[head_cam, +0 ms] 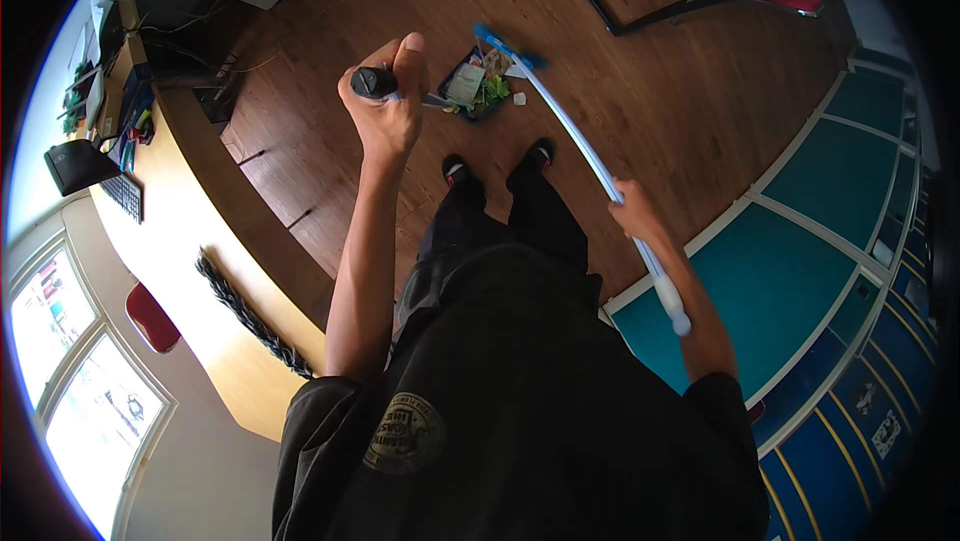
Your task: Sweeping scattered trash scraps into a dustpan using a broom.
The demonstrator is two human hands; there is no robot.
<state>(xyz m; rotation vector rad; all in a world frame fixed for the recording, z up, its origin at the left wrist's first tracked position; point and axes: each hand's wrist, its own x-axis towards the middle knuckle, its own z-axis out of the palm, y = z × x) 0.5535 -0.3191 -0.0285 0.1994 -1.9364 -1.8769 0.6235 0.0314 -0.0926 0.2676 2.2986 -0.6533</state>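
Note:
My left hand (390,109) is closed around the black-tipped grip (373,82) of a long-handled dustpan, whose shaft slants down towards the floor. The pan (448,80) lies ahead of my feet, loaded with green leaves (493,90), a pale flat wrapper or paper (465,83) and a brownish crumpled scrap (496,62). In my right hand (637,212) is the light-coloured stick of a broom (574,128), its upper end resting along my forearm. The blue broom head (491,38) is at the pan's far side, partly blurred. Just right of the pan, a small white scrap (519,99) lies on the floor.
Wood-look flooring (720,105) surrounds my shoes (536,158). To the left stands a pale wooden desk (225,301) with a keyboard (124,196) and a dark garland (247,316). Teal panels (772,278) line the right. A black-framed piece of furniture (615,23) stands ahead right.

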